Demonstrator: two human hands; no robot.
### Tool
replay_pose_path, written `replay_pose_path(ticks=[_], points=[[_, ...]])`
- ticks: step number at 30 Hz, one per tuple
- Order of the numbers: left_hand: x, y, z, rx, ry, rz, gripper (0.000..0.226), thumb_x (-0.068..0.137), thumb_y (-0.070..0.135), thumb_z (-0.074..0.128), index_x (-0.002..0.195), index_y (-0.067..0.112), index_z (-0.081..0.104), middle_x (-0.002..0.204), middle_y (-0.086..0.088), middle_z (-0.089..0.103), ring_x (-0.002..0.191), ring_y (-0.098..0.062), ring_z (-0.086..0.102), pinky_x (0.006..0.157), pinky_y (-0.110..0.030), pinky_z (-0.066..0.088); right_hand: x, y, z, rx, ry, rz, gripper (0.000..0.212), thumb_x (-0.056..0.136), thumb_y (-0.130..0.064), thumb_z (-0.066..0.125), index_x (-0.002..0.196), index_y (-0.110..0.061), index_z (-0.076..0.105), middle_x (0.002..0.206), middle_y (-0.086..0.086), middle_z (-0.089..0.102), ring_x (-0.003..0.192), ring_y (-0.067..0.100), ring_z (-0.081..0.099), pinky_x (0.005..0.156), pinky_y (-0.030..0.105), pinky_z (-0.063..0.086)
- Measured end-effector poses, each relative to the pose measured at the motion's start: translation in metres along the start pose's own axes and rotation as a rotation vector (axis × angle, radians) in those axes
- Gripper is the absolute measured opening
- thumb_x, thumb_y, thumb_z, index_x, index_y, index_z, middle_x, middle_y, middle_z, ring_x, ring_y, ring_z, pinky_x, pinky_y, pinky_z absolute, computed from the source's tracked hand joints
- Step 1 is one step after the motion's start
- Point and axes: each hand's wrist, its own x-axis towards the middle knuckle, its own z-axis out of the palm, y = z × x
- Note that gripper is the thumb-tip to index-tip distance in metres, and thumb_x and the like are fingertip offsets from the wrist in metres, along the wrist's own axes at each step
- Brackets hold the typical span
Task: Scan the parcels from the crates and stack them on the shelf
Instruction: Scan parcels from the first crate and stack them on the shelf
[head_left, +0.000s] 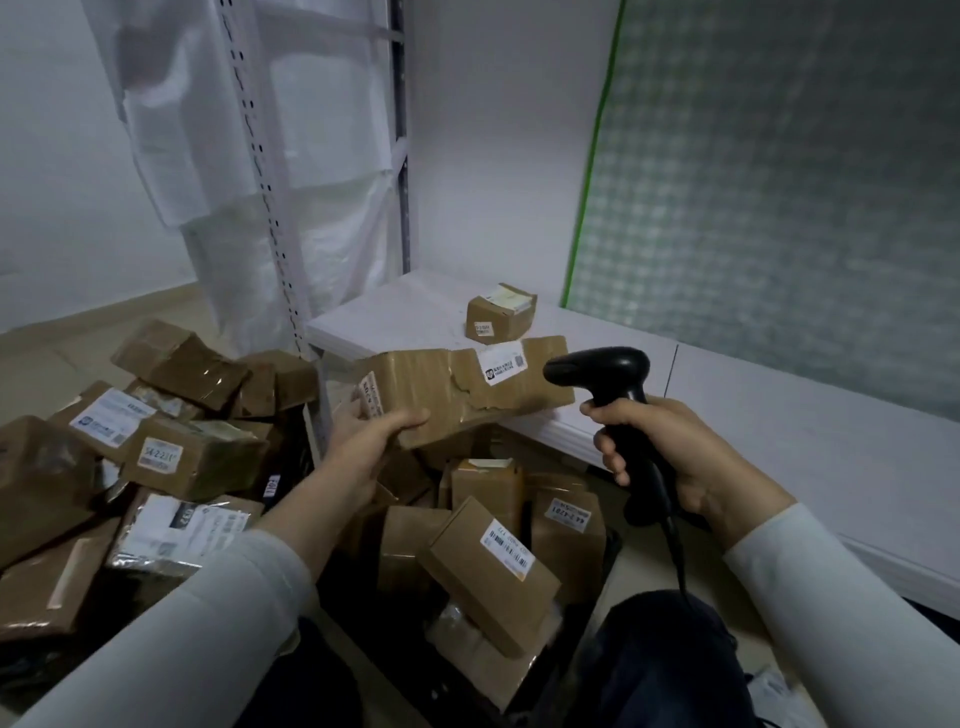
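My left hand (371, 441) grips a flat brown taped parcel (467, 389) by its left end and holds it up over the crate, white label facing up. My right hand (670, 452) grips the handle of a black barcode scanner (602, 369), whose head points left at the parcel's right end. One small brown box (501, 313) sits on the low white shelf (753, 415) behind. Below my hands a dark crate (597, 582) holds several brown parcels.
A second heap of brown parcels (156, 447) fills the left side. A white perforated shelf upright (270, 208) draped in plastic sheeting stands behind it. A green-edged panel (779, 182) leans against the right wall. The scanner's cable hangs over my dark-trousered knee (665, 660).
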Motion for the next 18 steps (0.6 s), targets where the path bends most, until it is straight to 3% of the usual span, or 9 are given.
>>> replay_pose_path(ticks=[3,8,10,12,16,18], points=[[0.012,-0.023,0.009,0.413,0.044,0.203,0.102,0.050,0.024,0.093,0.137,0.016,0.038,0.129,0.000,0.051,0.116,-0.019,0.052,0.098,-0.042,0.047,0.010,0.008,-0.014,0.049,0.064,0.025,0.022,0.086,-0.015,0.065,0.102,0.000,0.062,0.057,0.008,0.054,0.043,0.017,0.045,0.038,0.024,0.040],[0.016,-0.049,0.017,0.703,-0.017,0.451,0.107,0.052,0.022,0.093,0.139,0.015,0.031,0.137,-0.002,0.035,0.128,-0.018,0.037,0.105,-0.034,0.036,0.019,0.017,-0.027,0.029,0.144,0.050,0.026,0.085,-0.014,0.067,0.103,0.004,0.063,0.061,0.012,0.063,0.041,0.018,0.049,0.038,0.023,0.042],[0.023,-0.057,0.019,0.731,-0.025,0.464,0.109,0.051,0.019,0.094,0.140,0.014,0.031,0.140,-0.004,0.034,0.131,-0.020,0.036,0.104,-0.033,0.036,0.023,0.022,-0.033,0.012,0.163,0.065,0.026,0.087,-0.014,0.066,0.105,0.004,0.061,0.062,0.012,0.064,0.041,0.018,0.050,0.038,0.022,0.043],[0.032,-0.065,0.016,0.716,-0.075,0.439,0.117,0.049,0.021,0.095,0.143,0.019,0.026,0.145,-0.003,0.031,0.135,-0.023,0.034,0.107,-0.043,0.038,0.027,0.026,-0.036,0.001,0.162,0.070,0.024,0.088,-0.014,0.065,0.105,0.002,0.060,0.063,0.011,0.065,0.041,0.018,0.050,0.037,0.022,0.043],[0.045,-0.076,0.008,0.691,-0.135,0.385,0.144,0.042,0.040,0.093,0.149,0.043,-0.003,0.157,-0.001,0.015,0.145,-0.024,0.019,0.111,-0.057,0.030,0.039,0.027,-0.032,-0.029,0.129,0.029,0.017,0.089,-0.016,0.065,0.101,-0.005,0.060,0.071,0.012,0.069,0.041,0.017,0.051,0.038,0.023,0.043],[0.049,-0.078,0.008,0.677,-0.132,0.332,0.146,0.041,0.040,0.093,0.148,0.042,-0.006,0.157,0.000,0.014,0.145,-0.025,0.016,0.111,-0.059,0.029,0.047,0.026,-0.025,-0.117,0.116,-0.035,0.017,0.089,-0.020,0.065,0.101,-0.010,0.061,0.064,0.012,0.065,0.041,0.016,0.052,0.041,0.023,0.044]])
